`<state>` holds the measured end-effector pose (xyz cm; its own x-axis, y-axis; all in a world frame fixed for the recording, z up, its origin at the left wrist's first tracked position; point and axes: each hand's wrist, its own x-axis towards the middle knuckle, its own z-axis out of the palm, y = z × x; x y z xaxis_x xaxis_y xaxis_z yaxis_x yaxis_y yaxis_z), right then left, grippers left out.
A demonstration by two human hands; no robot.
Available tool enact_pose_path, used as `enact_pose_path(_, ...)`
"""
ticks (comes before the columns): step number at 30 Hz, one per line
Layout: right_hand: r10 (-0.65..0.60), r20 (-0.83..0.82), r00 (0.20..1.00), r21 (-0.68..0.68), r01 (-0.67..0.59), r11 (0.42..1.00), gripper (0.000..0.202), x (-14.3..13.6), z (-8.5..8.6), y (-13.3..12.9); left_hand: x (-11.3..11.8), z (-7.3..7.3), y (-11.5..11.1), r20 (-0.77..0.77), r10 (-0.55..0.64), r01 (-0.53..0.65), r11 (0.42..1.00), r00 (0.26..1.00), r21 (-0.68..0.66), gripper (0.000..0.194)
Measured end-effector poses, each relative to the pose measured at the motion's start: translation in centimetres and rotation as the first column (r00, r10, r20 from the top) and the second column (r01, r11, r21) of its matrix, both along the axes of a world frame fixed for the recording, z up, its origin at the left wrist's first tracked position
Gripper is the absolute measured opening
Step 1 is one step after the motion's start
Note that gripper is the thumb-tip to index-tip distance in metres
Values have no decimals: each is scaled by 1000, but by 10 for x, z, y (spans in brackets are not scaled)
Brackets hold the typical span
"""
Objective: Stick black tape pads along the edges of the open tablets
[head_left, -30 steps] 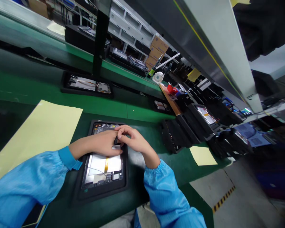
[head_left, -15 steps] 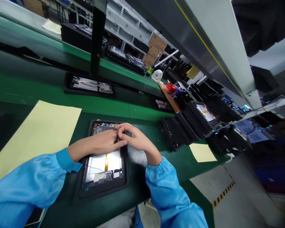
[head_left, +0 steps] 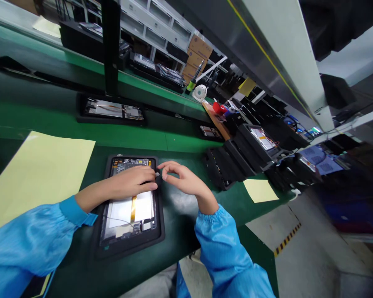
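An opened tablet (head_left: 144, 211) lies in a black foam frame (head_left: 133, 248) on the bench, its circuit board (head_left: 124, 166), silver battery and orange ribbon showing. My left hand (head_left: 132, 182) rests flat across its upper half, fingers stretched toward the right edge, covering part of the inside. At that edge, by the left fingertips, is a small pale metallic piece (head_left: 157, 174), too small to name. Just right of the frame hovers my right hand (head_left: 183, 179), fingers bent, index finger and thumb apart, with nothing visible between them.
A yellow sheet (head_left: 43, 169) lies to the left, a smaller yellow sheet (head_left: 260, 191) to the right. Black foam frames (head_left: 230, 165) are stacked at the right. Another opened tablet (head_left: 112, 109) sits behind on the green strip. A metal shelf beam (head_left: 267, 58) hangs overhead.
My right hand has drawn away to the right from my left hand, and its finger and thumb have parted. The small metallic piece now shows between the hands. The view has shifted slightly.
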<state>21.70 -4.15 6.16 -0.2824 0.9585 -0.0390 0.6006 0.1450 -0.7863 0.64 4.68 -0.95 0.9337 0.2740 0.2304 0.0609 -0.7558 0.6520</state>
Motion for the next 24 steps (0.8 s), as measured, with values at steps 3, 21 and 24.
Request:
enact_pose_path(3,11,49,999,-4,-10,1000,11,-4,-12,3,1,-5,0,1,43,-43,998,999,40,61)
enact_pose_path(21,-158,-114,981,-8,158,987,14,4,-24,-53,0,-5,9,10,12,-12,996,1000,-86,61)
enact_pose_path(24,-108,-77,991,-23,107,994,11,-10,-40,-64,2,-7,10,14,13,-13,999,1000,-34,59)
